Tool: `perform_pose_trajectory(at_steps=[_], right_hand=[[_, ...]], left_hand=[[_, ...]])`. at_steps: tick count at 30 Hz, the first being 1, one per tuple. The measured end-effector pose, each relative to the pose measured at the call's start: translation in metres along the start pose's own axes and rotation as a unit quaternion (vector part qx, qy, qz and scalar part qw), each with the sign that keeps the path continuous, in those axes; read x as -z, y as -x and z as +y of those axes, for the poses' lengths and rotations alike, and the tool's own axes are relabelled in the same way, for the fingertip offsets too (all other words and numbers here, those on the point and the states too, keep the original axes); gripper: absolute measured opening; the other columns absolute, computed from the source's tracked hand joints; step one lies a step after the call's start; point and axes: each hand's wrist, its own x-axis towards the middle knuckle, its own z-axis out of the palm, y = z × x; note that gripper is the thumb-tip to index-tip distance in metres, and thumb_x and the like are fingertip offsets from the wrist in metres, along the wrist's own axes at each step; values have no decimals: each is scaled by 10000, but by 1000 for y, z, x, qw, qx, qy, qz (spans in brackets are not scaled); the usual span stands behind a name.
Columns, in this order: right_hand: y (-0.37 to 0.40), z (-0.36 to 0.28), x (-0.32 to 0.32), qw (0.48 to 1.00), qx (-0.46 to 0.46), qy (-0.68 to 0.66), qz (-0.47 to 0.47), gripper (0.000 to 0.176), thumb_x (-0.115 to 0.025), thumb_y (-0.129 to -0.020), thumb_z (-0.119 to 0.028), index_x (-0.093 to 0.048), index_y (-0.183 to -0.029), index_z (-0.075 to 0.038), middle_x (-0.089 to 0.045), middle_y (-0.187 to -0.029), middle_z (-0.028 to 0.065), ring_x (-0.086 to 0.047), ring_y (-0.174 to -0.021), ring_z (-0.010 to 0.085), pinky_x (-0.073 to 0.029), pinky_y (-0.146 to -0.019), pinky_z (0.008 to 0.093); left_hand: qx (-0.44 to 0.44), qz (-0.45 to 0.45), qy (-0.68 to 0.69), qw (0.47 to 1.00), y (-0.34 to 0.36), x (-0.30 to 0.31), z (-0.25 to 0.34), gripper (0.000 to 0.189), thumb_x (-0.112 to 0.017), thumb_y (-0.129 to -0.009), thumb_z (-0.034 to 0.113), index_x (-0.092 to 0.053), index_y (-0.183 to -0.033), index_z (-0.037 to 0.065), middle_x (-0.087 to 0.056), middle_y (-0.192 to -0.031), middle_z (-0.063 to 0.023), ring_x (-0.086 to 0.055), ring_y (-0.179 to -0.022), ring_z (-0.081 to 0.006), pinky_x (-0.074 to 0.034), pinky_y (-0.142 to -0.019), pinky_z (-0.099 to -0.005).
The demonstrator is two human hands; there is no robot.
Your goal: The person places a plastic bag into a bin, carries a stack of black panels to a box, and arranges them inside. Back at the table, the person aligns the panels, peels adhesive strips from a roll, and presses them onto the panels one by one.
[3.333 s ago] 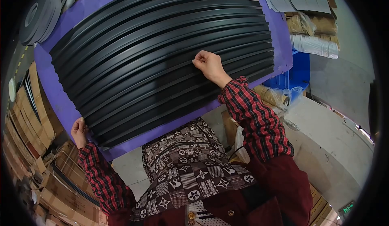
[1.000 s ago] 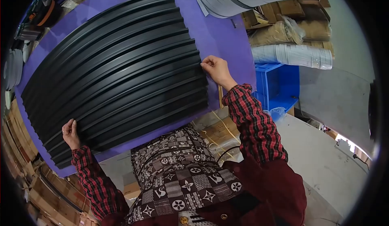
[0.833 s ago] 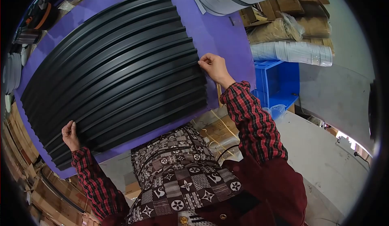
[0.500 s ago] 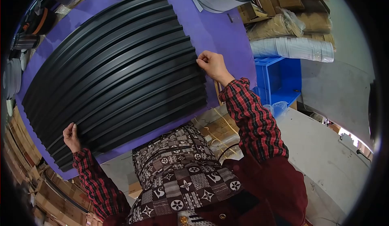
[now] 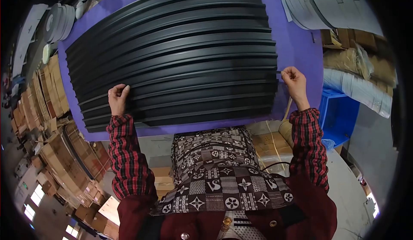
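Several long black strips (image 5: 193, 50), ribbed and slightly glossy, lie side by side over a purple tabletop (image 5: 297, 46). Past their right ends, my right hand (image 5: 295, 83) is closed in a pinch, with the dark tip of one black strip reaching its fingertips. My left hand (image 5: 118, 99) rests over the lower left part of the strips, fingers curled and thumb raised. What lies between its thumb and fingers, if anything, is too small to make out.
Wide grey rolled bands (image 5: 335, 3) stand at the back right. A blue crate (image 5: 340, 115) sits below the table's right side, near plastic-wrapped rolls (image 5: 357, 89). Grey rolls (image 5: 60, 22) stand at the back left; cardboard boxes (image 5: 64, 149) fill the left floor.
The view has turned, so the table looks more level and sits further right. My right hand is now slightly beyond the strips' right ends; my left hand stays over the lower left strips.
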Motion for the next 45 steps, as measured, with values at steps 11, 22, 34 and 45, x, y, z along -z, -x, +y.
perform_pose_trajectory(at_steps=[11,22,34,45], right_hand=[[-10,7,-13,997,22,67,43,132,-625,-705,-129,-576,-736,-11,-551,-583,52,-512,-536,100,-416,-515,237],[-12,4,-15,997,10,74,28,114,-610,-737,-109,-568,-737,-3,-505,-569,-11,-445,-536,46,-381,-494,196],[-13,3,-13,986,24,167,2,154,-556,-730,-178,-555,-758,-27,-560,-623,112,-549,-597,263,-417,-547,333],[-11,3,-11,971,101,215,32,120,-549,-712,-132,-548,-792,-43,-568,-696,122,-554,-645,288,-429,-559,347]], left_hand=[[-31,48,-108,992,-7,-7,-8,352,-720,-637,273,-564,-814,12,-461,-811,-64,-447,-686,-142,-389,-634,-255],[-25,19,-112,993,-12,-1,-18,368,-708,-653,299,-556,-814,5,-441,-797,-46,-419,-702,-131,-371,-640,-260],[-236,29,-264,935,-7,-41,83,219,-642,-707,194,-569,-811,16,-542,-754,-113,-509,-714,-240,-410,-652,-306],[-353,-119,-37,927,90,-321,257,89,-612,-685,150,-611,-753,92,-547,-756,-30,-488,-803,-218,-345,-698,-328]])
